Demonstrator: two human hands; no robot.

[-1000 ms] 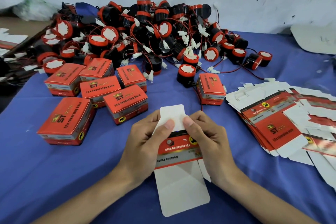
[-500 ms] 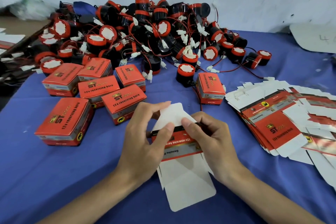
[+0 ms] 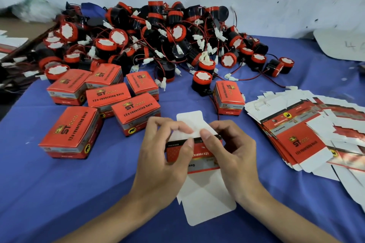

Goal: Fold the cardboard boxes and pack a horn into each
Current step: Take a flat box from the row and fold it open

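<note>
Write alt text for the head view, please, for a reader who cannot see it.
The left hand and right hand pinch an unfolded cardboard box above a blue tablecloth. Closed boxes lie beyond, left; a pile of horns sits behind; flat box blanks lie right.

Head-worn camera looks forward and down, close over the table (image 3: 59,193).

Left hand (image 3: 164,156) and right hand (image 3: 233,154) pinch a seemingly half-opened cardboard box (image 3: 199,159).
</note>
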